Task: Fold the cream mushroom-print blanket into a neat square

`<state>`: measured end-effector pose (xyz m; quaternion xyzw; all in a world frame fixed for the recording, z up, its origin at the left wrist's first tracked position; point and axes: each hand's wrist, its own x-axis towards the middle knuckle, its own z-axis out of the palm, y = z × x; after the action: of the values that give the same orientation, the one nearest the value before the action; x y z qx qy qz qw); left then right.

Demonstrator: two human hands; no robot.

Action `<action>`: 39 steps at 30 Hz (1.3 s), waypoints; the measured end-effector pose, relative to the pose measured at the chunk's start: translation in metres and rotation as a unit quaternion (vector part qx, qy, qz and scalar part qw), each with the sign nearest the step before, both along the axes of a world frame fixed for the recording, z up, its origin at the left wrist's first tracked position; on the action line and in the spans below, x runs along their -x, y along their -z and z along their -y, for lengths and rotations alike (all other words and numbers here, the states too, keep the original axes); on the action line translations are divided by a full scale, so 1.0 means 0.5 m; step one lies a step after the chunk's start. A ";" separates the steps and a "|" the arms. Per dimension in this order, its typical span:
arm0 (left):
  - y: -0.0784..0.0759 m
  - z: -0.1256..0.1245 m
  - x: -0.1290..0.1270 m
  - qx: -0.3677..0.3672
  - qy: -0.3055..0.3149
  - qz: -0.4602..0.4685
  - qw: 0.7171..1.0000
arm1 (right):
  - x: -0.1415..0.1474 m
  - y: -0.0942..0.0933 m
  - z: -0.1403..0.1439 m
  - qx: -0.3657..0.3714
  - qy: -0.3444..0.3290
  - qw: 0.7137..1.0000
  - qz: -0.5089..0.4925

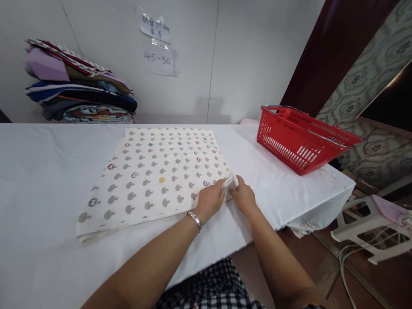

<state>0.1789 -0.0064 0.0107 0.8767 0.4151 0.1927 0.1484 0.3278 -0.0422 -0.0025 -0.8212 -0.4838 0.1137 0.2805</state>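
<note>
Both hands pinching one corner of the folded mushroom-print cloth [155,173]: left hand [210,199] and right hand [243,194], fingers closed on the layered edges. The rest lies flat on the bench [21,178], spreading left of the fingers. Looks soft, light and floppy; corners seem the best grip.

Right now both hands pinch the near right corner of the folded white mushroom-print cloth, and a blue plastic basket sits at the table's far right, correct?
Not quite: the plastic basket is red, not blue, as the head view shows. Both the left hand and right hand do pinch the near right corner of the folded white mushroom-print cloth.
</note>
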 end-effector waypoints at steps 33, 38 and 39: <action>-0.016 0.028 -0.011 -0.081 0.098 -0.055 0.990 | 0.006 0.002 0.028 -0.290 -0.074 0.780 -0.549; -0.014 0.019 -0.011 -0.050 0.069 -0.063 0.994 | 0.008 0.007 0.038 -0.285 -0.068 0.835 -0.467; -0.014 0.018 -0.011 -0.048 0.068 -0.061 0.995 | 0.008 0.009 0.040 -0.292 -0.063 0.859 -0.415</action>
<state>0.1845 -0.0152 0.0175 0.9191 0.3530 0.1486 0.0930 0.3237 -0.0622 -0.0071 -0.5464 -0.3840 0.3149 0.6744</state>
